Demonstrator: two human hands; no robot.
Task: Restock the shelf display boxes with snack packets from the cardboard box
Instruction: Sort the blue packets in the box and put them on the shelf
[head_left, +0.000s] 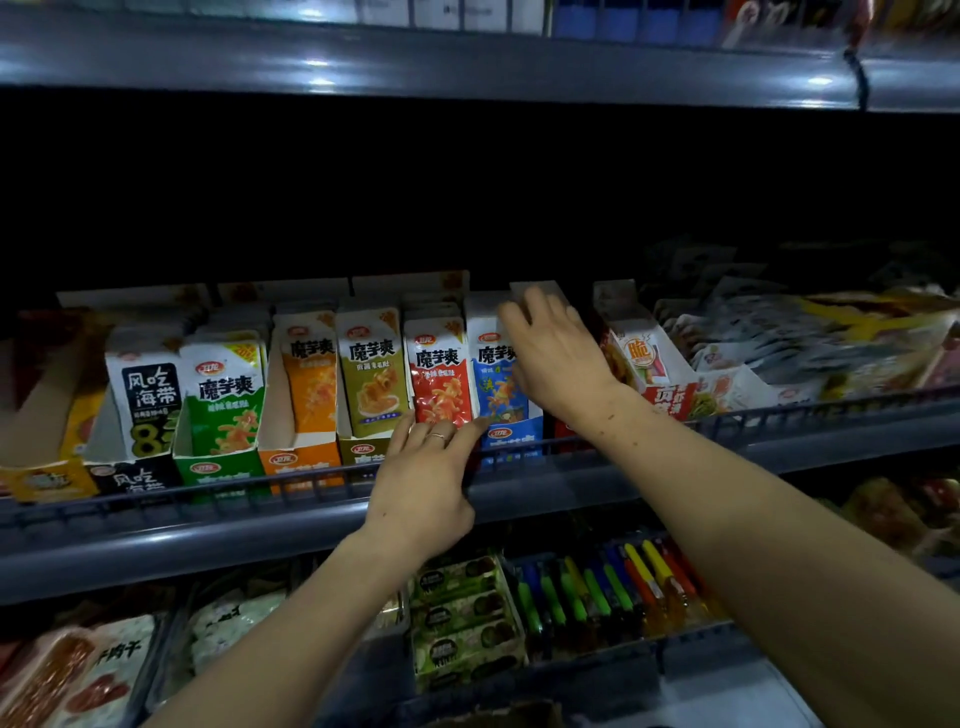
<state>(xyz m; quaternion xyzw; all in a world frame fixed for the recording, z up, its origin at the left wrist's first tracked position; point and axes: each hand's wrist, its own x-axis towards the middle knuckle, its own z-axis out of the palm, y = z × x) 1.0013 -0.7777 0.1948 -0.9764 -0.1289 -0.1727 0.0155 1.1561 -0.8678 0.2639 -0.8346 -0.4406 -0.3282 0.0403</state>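
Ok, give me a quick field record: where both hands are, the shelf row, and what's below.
left hand: at the shelf rail, fingers touching the red packets
right hand: resting on top of the blue packets
display row: black, green, orange, olive, red, blue boxes side by side
shelf below: lighters, green snack packs
cardboard box: cannot tell

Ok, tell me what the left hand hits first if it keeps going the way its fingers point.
Most likely the red snack packets: the left hand has its fingertips at their lower edge, by the blue packets. Depth is unclear.
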